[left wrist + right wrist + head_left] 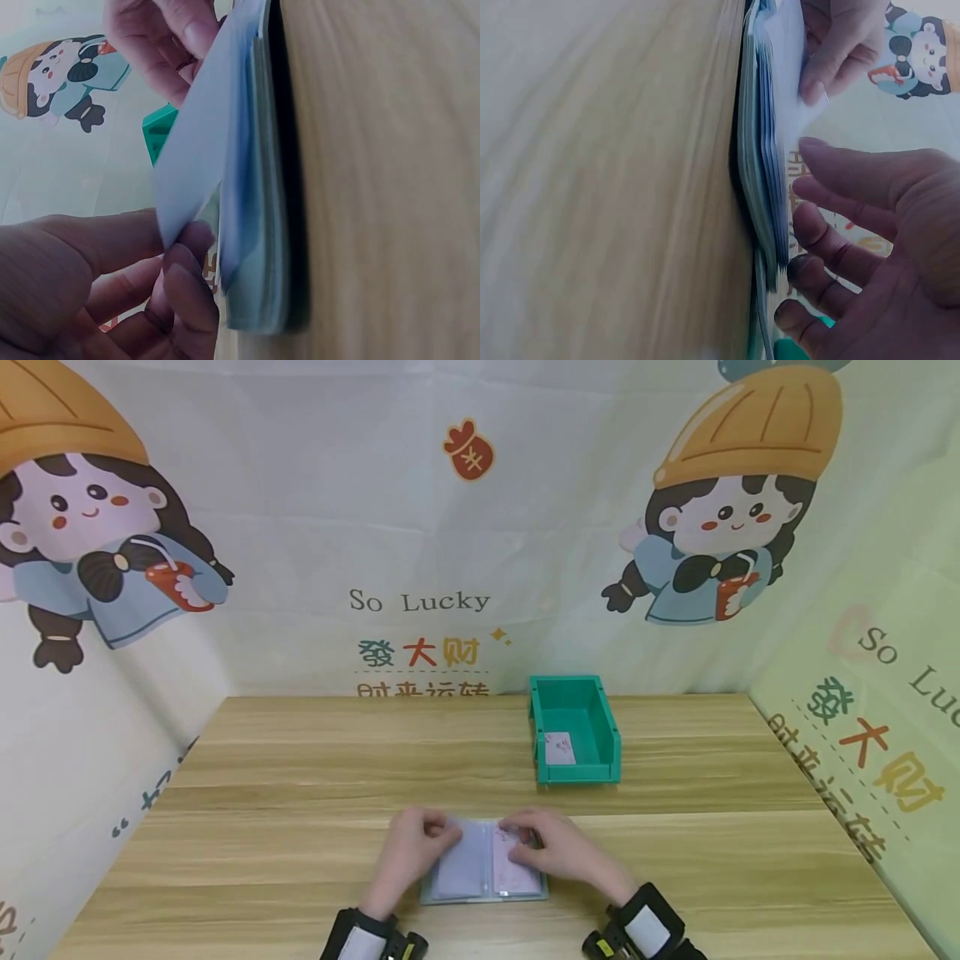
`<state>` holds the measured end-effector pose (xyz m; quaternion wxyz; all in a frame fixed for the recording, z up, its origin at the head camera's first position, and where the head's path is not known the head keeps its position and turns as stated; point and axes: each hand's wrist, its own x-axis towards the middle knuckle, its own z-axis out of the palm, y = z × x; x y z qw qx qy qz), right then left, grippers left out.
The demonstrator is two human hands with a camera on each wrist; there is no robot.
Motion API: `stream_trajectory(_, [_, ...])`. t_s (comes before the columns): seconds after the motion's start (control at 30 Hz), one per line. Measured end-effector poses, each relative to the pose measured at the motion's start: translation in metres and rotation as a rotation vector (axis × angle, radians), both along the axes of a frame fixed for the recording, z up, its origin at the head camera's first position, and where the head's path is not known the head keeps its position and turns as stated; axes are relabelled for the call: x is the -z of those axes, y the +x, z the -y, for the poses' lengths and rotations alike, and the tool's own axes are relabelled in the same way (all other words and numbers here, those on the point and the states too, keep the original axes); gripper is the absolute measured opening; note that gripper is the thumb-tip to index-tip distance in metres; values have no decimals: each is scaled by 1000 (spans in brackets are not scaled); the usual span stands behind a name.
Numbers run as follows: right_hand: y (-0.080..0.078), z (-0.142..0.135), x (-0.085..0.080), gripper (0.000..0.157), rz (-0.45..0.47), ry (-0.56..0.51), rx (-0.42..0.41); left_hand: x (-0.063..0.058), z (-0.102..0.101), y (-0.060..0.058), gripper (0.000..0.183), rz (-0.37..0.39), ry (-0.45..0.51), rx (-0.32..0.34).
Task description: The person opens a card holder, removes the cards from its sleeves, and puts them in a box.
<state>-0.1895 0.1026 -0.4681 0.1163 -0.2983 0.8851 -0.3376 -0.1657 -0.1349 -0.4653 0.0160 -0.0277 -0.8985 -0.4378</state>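
A small card album (487, 864) is laid open on the bench (300, 793), between the hands. Its left page (463, 864) is pinched at a corner by the left hand (412, 847), thumb against fingers, and slanted away from the stack. A pink-printed card (516, 878) is seen in the right page; the right hand (551, 843) is held over it, fingers spread and loosely bent, nothing gripped. Farther back, a green bin (581, 773) is placed, with a similar card (559, 749) inside. On the backdrop (540, 543), "So Lucky", "發大财" and a partly cut-off "时来运转" are printed, plus cartoon figures (720, 547). Card print can't be read.
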Motion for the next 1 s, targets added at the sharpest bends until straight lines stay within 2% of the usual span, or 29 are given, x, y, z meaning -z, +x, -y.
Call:
stream_trajectory(0.1, [0,-4,1,47,-22,52,39,-1,1,1,20,18,-23,-20])
stream_trajectory(0.23, [0,-7,1,55,-9,68,55,-3,2,1,33,41,-56,-43])
stream_trajectory(0.4, [-1,-7,2,59,14,72,60,-4,1,2,45,-23,-141,-41])
stream_trajectory(0.5, [0,-8,2,63,17,79,54,-3,-2,2,41,-75,-174,-2])
stream_trajectory(0.67, [0,-10,2,67,25,78,38,1,-10,1,24,-121,-88,119])
stream_trajectory(0.83, [0,-10,3,68,20,75,36,4,-15,2,21,-84,-86,218])
stream_trajectory(1.0, [-1,-11,6,69,-14,70,28,5,-16,3,37,-46,-103,239])
